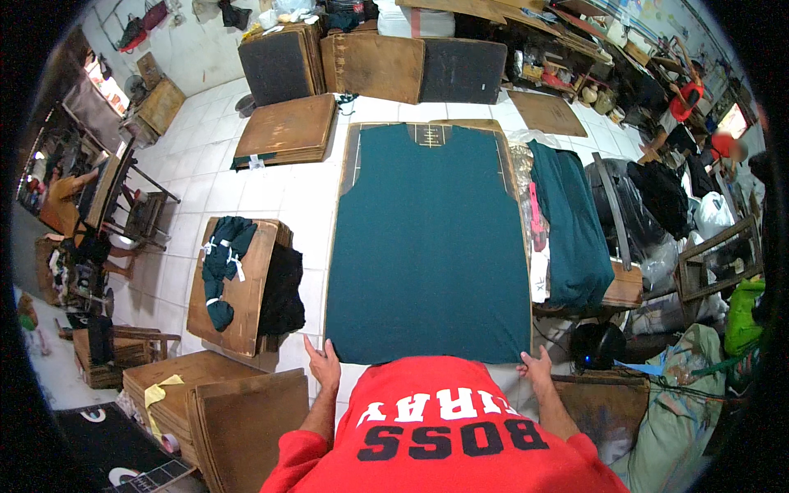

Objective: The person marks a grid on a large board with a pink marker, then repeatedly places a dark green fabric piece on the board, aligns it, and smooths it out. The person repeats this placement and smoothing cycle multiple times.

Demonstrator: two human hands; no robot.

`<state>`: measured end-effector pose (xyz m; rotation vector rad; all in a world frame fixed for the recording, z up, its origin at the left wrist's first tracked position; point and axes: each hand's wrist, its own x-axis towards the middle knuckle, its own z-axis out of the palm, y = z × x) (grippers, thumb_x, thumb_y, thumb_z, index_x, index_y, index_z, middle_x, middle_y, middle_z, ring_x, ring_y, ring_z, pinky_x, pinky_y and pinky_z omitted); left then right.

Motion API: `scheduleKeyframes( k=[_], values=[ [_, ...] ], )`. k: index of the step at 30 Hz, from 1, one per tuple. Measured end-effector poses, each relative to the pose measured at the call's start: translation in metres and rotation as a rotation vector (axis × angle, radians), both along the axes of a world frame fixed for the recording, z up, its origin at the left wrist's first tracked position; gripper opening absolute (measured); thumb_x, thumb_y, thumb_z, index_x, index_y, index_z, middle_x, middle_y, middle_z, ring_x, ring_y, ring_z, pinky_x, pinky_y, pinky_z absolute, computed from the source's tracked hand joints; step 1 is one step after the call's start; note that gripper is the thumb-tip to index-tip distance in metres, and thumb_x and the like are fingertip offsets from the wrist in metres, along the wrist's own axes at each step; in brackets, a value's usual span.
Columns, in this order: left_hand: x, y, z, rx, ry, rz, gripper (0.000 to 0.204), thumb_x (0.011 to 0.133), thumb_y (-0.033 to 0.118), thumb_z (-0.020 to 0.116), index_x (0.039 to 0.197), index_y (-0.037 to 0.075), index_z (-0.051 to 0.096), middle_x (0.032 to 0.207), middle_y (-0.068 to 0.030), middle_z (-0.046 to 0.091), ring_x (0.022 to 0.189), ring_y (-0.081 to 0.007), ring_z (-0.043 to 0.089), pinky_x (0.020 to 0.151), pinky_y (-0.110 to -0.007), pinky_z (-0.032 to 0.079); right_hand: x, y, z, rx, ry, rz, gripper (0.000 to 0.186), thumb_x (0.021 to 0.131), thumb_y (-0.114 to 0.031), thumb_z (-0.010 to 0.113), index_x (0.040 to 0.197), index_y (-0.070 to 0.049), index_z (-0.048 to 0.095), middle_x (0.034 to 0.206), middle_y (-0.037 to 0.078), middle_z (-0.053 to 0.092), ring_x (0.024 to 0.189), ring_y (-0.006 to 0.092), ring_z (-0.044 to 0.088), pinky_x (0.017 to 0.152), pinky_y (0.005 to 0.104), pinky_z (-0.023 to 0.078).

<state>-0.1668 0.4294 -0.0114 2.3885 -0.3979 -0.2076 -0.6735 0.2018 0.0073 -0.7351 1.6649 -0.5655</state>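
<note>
A dark green fabric shirt panel [431, 255] lies flat and smooth over a large board [352, 156], whose marked edges show at the neck and shoulders. At the panel's near left corner is my left hand [323, 366], fingers spread, thumb close to the fabric edge. My right hand [537, 367] is at the near right corner, its fingers apart and the thumb by the hem. Neither hand visibly holds anything. Right of the board, more green fabric [567, 222] lies in a stack, with a pink-handled tool [537, 218] beside it.
On the left, a board stack [197, 296] bears rolled green cloth [226, 263], with black fabric [282, 292] beside it. More boards [246, 427] stand at the near left. A stack of boards [288, 127] lies farther back. A dark fan [596, 345] is at right. Other people [689, 94] are farther off.
</note>
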Motion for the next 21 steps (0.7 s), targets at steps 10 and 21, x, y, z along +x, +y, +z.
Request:
scheduleKeyframes(
  k=[10,21],
  values=[
    [0.022,0.033,0.003,-0.074,0.026,-0.236,0.068,0.096,0.008,0.063,0.157,0.011,0.035,0.063,-0.0089,0.051,0.057,-0.0234,0.048,0.062,-0.042,0.043,-0.024,0.008,-0.001,0.074,-0.160,-0.081,0.093,0.093,-0.015,0.075,0.162,-0.009,0.013,0.101,0.011,0.066,0.070,0.0176,0.063,0.056,0.0314,0.051],
    [0.008,0.029,0.012,-0.066,-0.111,-0.237,0.054,0.097,0.011,0.062,0.149,0.006,0.046,0.082,-0.0135,0.057,0.075,-0.0278,0.052,0.072,-0.042,0.044,-0.024,0.011,-0.020,0.113,-0.146,-0.065,0.087,0.093,-0.014,0.073,0.161,-0.013,0.018,0.093,0.004,0.063,0.070,0.0146,0.060,0.056,0.0308,0.050]
  ],
)
